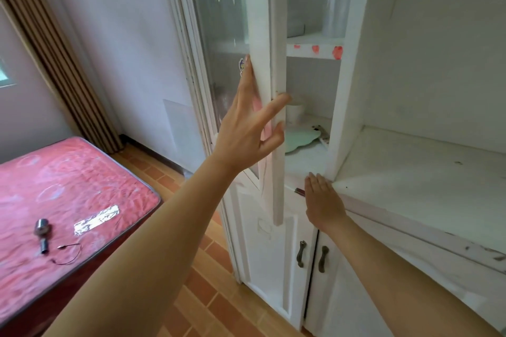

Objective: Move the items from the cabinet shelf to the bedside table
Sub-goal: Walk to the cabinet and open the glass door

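the left hand (246,128) is spreading its fingers flat against the edge of the white cabinet door (260,35), gripping nothing. the right hand (323,201) is lying open, palm down, on the shelf (306,164) lip. a pale green plate (301,139) and white cup (295,112) are sitting inside on that shelf.
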